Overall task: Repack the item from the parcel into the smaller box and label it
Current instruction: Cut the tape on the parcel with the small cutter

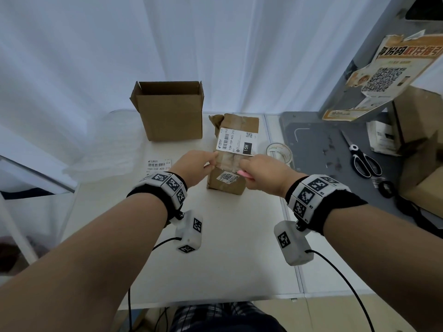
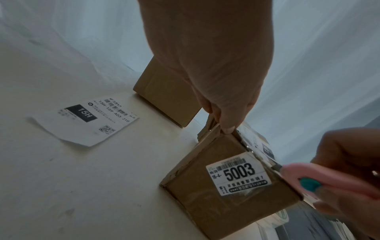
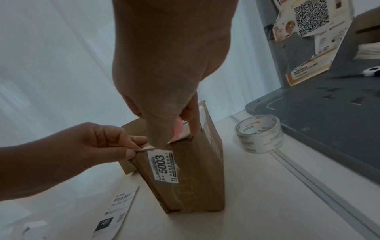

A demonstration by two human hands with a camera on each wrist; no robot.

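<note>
Currently opening step: left hand (image 1: 195,166) pinches the taped brown cardboard parcel's (image 1: 233,154) top edge on the white table (image 1: 227,248), right hand (image 1: 261,174) grips a pink utility knife (image 2: 320,180) at the seam; next, a shallow slit along the tape.

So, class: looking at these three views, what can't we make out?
- Contents of the taped brown cardboard parcel: hidden in every view by its own walls.
- Inside of the open-topped brown box, head view: hidden by its front wall.
- Pink utility knife blade tip, left wrist view: behind the parcel's edge.
</note>
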